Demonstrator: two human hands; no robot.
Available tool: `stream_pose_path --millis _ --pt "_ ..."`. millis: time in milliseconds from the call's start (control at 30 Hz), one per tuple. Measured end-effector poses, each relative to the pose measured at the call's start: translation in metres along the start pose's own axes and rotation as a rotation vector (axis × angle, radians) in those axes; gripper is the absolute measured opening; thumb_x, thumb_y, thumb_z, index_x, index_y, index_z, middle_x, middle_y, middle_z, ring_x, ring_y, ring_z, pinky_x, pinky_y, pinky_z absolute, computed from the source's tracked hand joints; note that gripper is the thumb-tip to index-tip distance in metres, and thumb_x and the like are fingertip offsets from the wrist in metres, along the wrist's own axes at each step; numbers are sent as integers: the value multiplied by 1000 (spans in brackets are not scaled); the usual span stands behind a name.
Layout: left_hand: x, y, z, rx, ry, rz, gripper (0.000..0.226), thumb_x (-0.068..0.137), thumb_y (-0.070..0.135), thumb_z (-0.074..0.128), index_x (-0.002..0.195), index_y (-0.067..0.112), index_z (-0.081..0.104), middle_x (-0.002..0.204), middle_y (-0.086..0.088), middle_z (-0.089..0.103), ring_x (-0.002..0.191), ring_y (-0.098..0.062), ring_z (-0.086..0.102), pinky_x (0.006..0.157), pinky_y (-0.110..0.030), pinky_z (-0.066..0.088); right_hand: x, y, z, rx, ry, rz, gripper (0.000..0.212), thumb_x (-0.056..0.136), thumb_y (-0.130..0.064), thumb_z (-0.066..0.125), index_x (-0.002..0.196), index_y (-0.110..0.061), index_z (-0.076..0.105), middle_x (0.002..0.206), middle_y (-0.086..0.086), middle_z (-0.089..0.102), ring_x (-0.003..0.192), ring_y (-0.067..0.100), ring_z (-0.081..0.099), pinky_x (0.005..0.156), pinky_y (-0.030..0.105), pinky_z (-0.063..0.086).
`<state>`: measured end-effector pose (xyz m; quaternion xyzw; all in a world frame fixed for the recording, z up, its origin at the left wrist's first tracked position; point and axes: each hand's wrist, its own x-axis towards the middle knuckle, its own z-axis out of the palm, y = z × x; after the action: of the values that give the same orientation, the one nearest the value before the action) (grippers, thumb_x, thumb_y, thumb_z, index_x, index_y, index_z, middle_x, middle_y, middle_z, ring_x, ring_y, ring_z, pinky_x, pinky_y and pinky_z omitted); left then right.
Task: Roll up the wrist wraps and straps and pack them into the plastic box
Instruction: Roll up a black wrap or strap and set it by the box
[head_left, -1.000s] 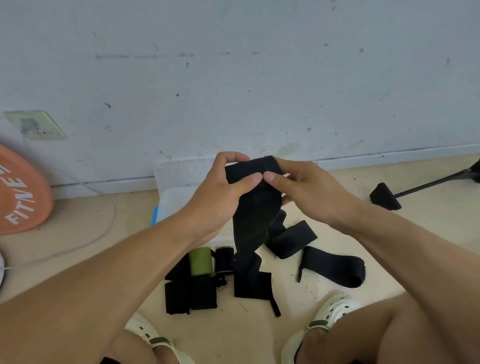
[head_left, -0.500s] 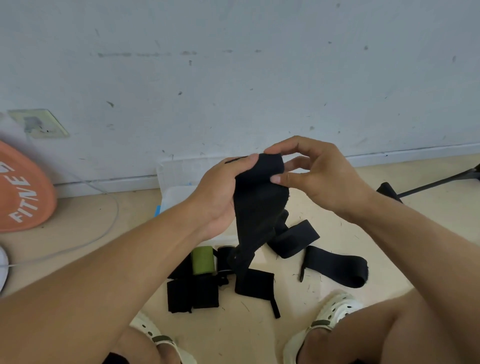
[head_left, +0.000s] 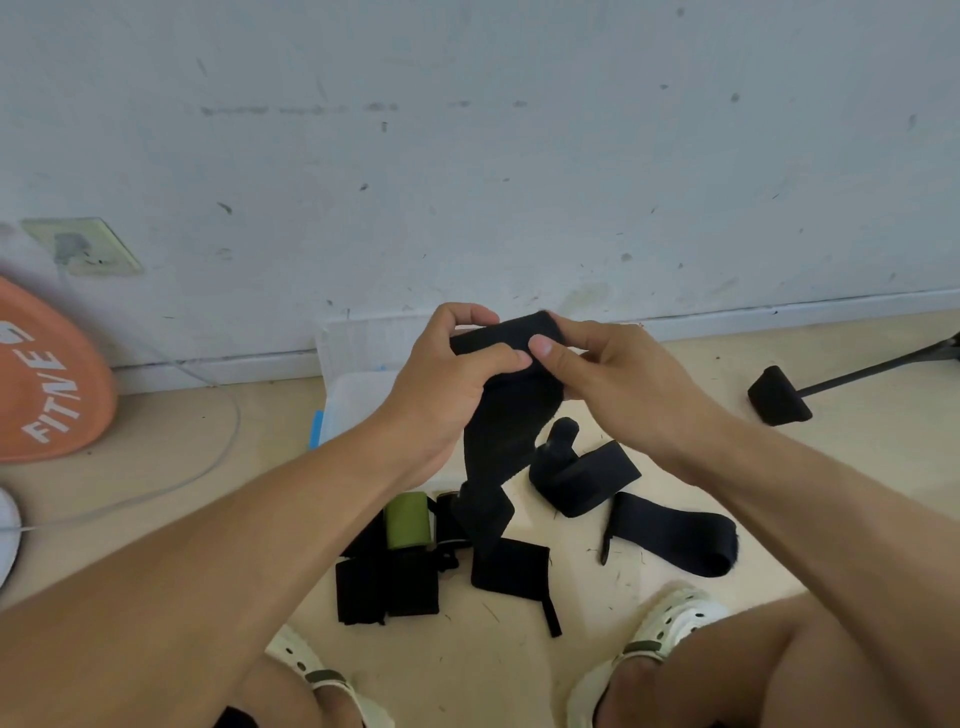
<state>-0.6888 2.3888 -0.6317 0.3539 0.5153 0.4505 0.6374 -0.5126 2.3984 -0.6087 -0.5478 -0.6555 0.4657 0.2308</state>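
Wrap in hand: a long black elastic wrist wrap (head_left: 506, 415) is held up in front of the white wall, its top end a short roll between both hands, its tail hanging to the beige floor (head_left: 519, 670).
Left hand: the left hand (head_left: 441, 384) grips the roll's left end, thumb across the front, fingers curled behind.
Right hand: the right hand (head_left: 608, 379) pinches the right end, thumb on the front; half a second ago it was lifted above the wrap with fingers spread, now it is back down on the roll.
Meaning: that looks like one more turn wound on; most of the length is still unrolled.
Box: the clear plastic box with a blue clip (head_left: 353, 395) sits on the floor just behind the left hand, largely hidden; I cannot tell what is in it.
Still waiting: other black straps (head_left: 670, 540) and a small green roll (head_left: 408, 521) lie loose on the floor below the hands.
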Motion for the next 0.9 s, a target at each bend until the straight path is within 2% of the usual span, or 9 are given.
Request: stream_pose_path --millis 67,133,267,367,467,633,733,833,900 --pt "0 -1 0 14 3 -3 44 80 10 79 116 22 56 105 -14 70 93 -29 72 76 -38 58 0 0 -1 17 -19 -11 20 105 -39 57 117 -40 73 101 -7 79 97 27 75 101 45 55" --pt "0 1 0 10 -8 -1 50 71 11 79 114 23 57 102 -11 70 91 -27 71 77 -38 58 3 -1 -7 170 -5 14 21 99 -25 69 119 -30 74 104 -4 78 93 24 77 99 45 58" --pt "0 8 3 -50 -40 -10 45 89 3 72 127 20 55 107 -8 69 96 -24 70 83 -38 60 6 -7 -21 195 37 -42 35 87 -11 81 118 -23 70 116 0 72 84 26 76 89 35 61" --pt "-1 12 6 -83 -78 -29 45 95 28 69 137 15 57 123 -11 72 114 -28 70 96 -46 59 5 -10 -24 143 106 -144 37 86 -8 81 114 -28 69 114 -9 69 78 12 68 86 32 59" --pt "-3 14 9 -55 -108 -56 47 98 44 61 137 18 62 126 -9 73 117 -28 71 103 -49 56 4 -10 -23 93 165 -228 41 85 -3 81 107 -33 65 113 -13 66 83 3 66 79 23 56" --pt "-3 13 11 -53 -95 -75 54 95 55 58 134 18 66 124 -6 75 117 -25 71 106 -48 53 5 -7 -20 136 173 -253 40 77 2 86 93 -31 69 102 -13 72 91 7 67 79 21 57" --pt "-2 13 8 -64 -83 -89 51 96 51 61 131 14 68 124 -9 74 118 -27 70 106 -47 53 6 -4 -23 149 147 -249 36 73 3 88 89 -25 72 98 -5 74 96 9 69 80 25 58" --pt "0 12 5 -110 -84 -98 55 89 40 70 135 9 64 128 -11 72 120 -29 68 101 -43 56 7 -4 -29 180 78 -247 32 71 3 88 87 -21 76 104 -2 75 105 12 71 91 32 57" --pt "2 13 2 -146 -68 -88 46 93 28 70 134 7 63 118 -9 74 113 -28 70 94 -40 57 6 -4 -32 217 40 -212 25 70 -8 89 89 -20 77 108 -1 77 107 11 71 97 28 54"
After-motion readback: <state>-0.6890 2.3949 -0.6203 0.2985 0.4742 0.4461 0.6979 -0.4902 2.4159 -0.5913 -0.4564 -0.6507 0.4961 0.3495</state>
